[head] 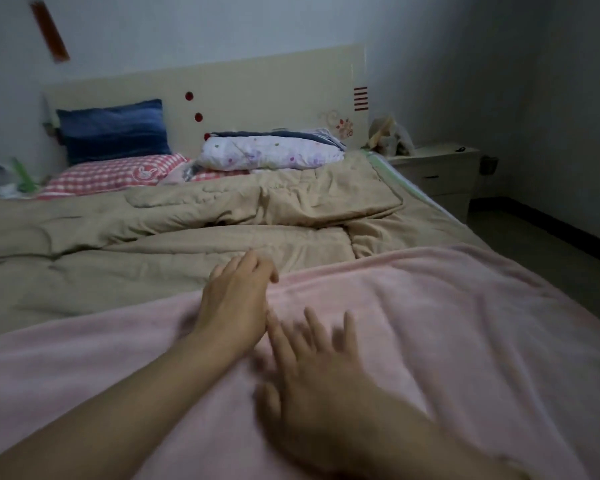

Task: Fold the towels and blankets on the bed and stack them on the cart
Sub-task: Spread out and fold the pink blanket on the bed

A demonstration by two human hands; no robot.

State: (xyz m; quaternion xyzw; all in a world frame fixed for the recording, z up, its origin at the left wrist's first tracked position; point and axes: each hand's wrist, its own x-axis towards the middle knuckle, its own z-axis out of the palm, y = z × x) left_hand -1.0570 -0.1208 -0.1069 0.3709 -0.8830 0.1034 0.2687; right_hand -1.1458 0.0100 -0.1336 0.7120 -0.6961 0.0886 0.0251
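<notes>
1. A soft, fuzzy pale pink fleece blanket (430,323) lies spread over the near end of the bed, reaching the bed's right edge. Its surface shows shallow wrinkles, and its far edge runs across the bed as a rounded hem.
2. The left hand (234,303) lies palm down at that far edge of the pink blanket. Its fingers are fairly straight and pressed together, with the tips just past the hem and over the quilt beyond.
3. The right hand (312,372) is just beside the left wrist, over the middle of the pink blanket. Its fingers are spread wide and it holds nothing. It is blurred, so I cannot tell if the palm touches the fleece.
4. A tan quilted comforter (174,233), puffy and rumpled with stitched seams, covers the middle of the bed beyond the pink blanket.
5. At the head end, a dark blue velvety pillow (113,131) leans on the glossy cream headboard (257,84). A red-and-white checked pillow (115,174) lies flat below it, and a white flowered cushion (271,154) is towards the right corner.
</notes>
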